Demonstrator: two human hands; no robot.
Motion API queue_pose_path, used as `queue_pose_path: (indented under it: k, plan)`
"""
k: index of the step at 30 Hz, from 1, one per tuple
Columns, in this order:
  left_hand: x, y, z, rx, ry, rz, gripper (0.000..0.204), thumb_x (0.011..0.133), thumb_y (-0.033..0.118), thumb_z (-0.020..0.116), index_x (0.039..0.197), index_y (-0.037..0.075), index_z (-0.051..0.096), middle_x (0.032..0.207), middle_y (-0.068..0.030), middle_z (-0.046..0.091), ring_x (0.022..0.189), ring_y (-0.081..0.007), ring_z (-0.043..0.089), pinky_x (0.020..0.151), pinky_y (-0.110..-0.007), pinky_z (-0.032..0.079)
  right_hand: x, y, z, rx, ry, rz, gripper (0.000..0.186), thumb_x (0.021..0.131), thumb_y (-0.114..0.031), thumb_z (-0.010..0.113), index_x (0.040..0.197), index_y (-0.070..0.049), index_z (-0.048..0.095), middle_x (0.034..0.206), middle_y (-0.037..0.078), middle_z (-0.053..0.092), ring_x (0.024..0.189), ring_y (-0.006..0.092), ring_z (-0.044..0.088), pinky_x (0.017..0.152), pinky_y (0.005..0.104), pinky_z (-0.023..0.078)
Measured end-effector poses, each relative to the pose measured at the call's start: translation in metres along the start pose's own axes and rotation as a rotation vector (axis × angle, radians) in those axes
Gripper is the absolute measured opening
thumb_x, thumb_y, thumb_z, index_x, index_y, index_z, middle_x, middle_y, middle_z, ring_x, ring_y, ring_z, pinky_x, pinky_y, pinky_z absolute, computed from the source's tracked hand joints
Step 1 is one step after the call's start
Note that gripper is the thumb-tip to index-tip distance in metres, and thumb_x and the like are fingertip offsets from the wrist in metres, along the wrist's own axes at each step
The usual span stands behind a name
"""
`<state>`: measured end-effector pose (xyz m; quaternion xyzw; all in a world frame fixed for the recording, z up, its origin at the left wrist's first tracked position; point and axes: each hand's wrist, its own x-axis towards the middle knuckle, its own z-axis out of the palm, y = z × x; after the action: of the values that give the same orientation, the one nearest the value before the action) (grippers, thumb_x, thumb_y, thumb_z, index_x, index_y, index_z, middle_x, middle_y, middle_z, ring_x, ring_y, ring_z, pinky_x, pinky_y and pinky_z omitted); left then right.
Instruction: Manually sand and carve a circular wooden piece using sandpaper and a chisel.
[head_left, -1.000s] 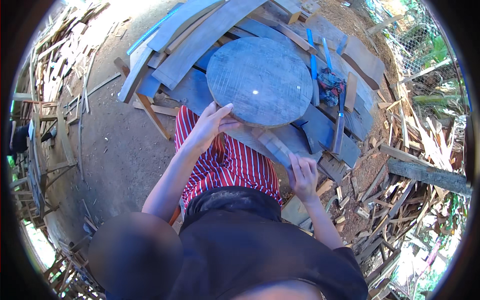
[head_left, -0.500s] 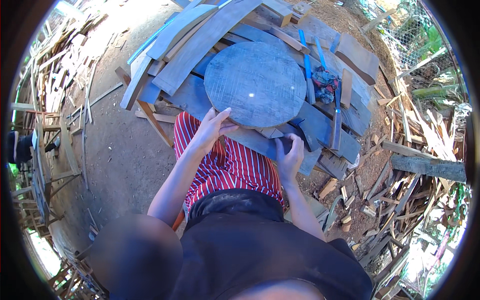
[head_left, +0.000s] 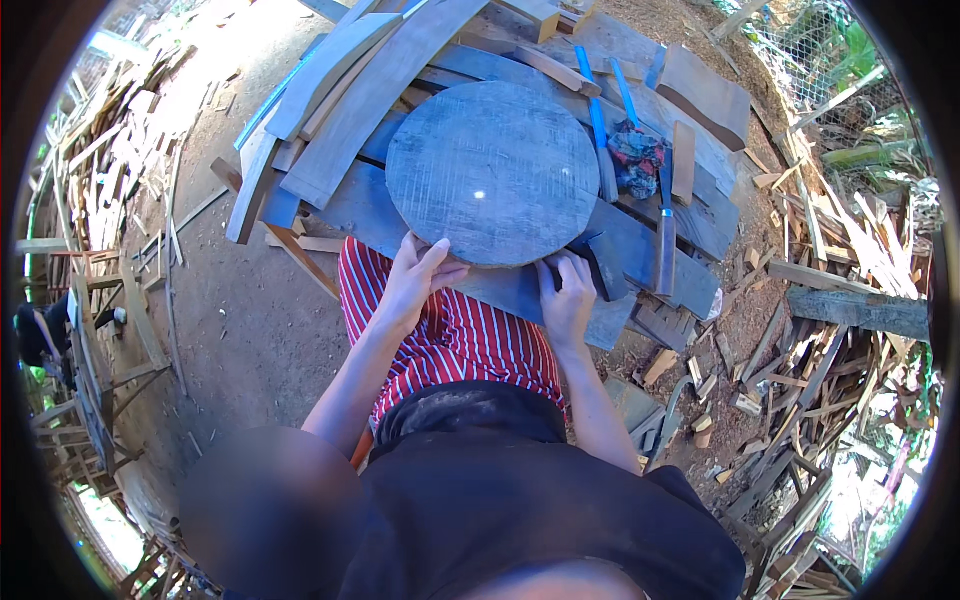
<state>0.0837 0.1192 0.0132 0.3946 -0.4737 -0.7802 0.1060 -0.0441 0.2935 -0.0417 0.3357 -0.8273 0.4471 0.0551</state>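
Note:
A thick round wooden board (head_left: 490, 160) lies flat on a rough bench of planks (head_left: 470, 295) at my lap. My left hand (head_left: 420, 275) grips its near edge at the lower left, thumb on the rim. My right hand (head_left: 563, 290) has its fingers curled at the lower right edge; what they hold is hidden under the board. Right of the board lie blue-handled tools (head_left: 595, 120), a dark, red-flecked bundle of cloth or similar material (head_left: 635, 160) and a long tool with a metal handle (head_left: 665, 250).
Curved planks (head_left: 350, 120) are stacked at the bench's back left, and a wavy-cut block (head_left: 705, 95) sits at back right. Scrap wood heaps (head_left: 830, 420) line both sides, with wire fencing (head_left: 800, 50) behind. A dark shape (head_left: 40, 335) at far left is unclear.
My right hand has moved up and left with a small flat wood piece, which has passed out of sight under the round board. My left hand stays at the board's edge.

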Motion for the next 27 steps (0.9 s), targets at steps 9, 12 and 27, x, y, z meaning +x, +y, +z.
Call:
queue_pose_path:
  k: [9,12,27]
  plan:
    - [-0.002,-0.02,0.003,0.108,0.229,0.256,0.073,0.095,0.021,0.062,0.151,0.004,0.018,0.124,-0.0136,0.047,0.112,-0.0212,0.049,0.097,-0.037,0.044,0.039,0.061,-0.101,-0.83,0.062,0.147,0.041,0.091,-0.03,0.062,0.123,-0.004,0.056,0.117,0.015,0.056,0.1,0.0318,0.056,0.084,0.0437,0.048]
    - [-0.015,-0.008,0.008,0.799,0.478,0.764,0.074,0.089,0.018,0.066,0.149,0.002,0.025,0.125,-0.0179,0.045,0.119,-0.0268,0.042,0.097,-0.04,0.038,0.054,0.08,-0.117,-0.707,-0.206,0.337,0.047,0.09,-0.03,0.061,0.125,-0.001,0.051,0.111,0.017,0.055,0.093,0.0301,0.06,0.08,0.0417,0.048]
    - [0.021,0.004,0.121,0.89,-0.776,1.417,0.042,0.094,0.046,0.05,0.088,0.007,0.065,0.081,-0.0118,0.064,0.08,-0.0278,0.064,0.081,-0.04,0.053,-0.039,-0.044,-0.088,0.332,-0.425,0.281,0.032,0.096,-0.022,0.058,0.117,-0.002,0.046,0.076,0.002,0.049,0.045,0.0084,0.042,0.04,0.0245,0.036]
